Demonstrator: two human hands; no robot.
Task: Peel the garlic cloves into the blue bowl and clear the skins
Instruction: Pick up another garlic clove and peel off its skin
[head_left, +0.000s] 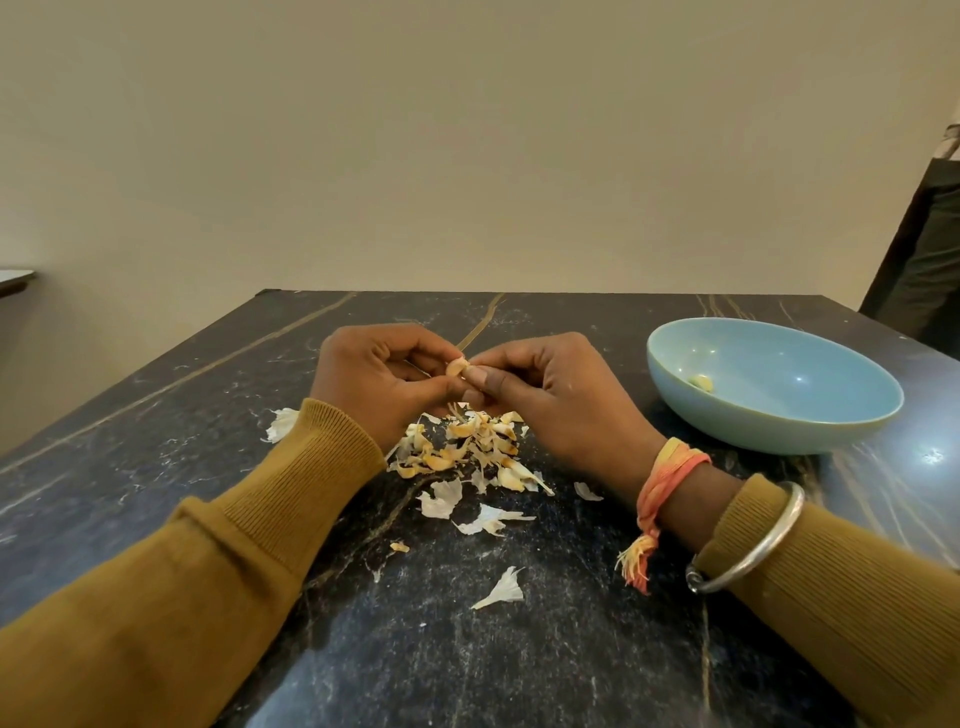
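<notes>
Garlic clove (457, 367): 1 in both hands; 1 in blue bowl (810, 421).

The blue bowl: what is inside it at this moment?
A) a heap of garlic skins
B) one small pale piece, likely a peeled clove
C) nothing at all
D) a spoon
B: the blue bowl holds only one small pale piece, while the skins lie on the table beneath both hands.
</notes>
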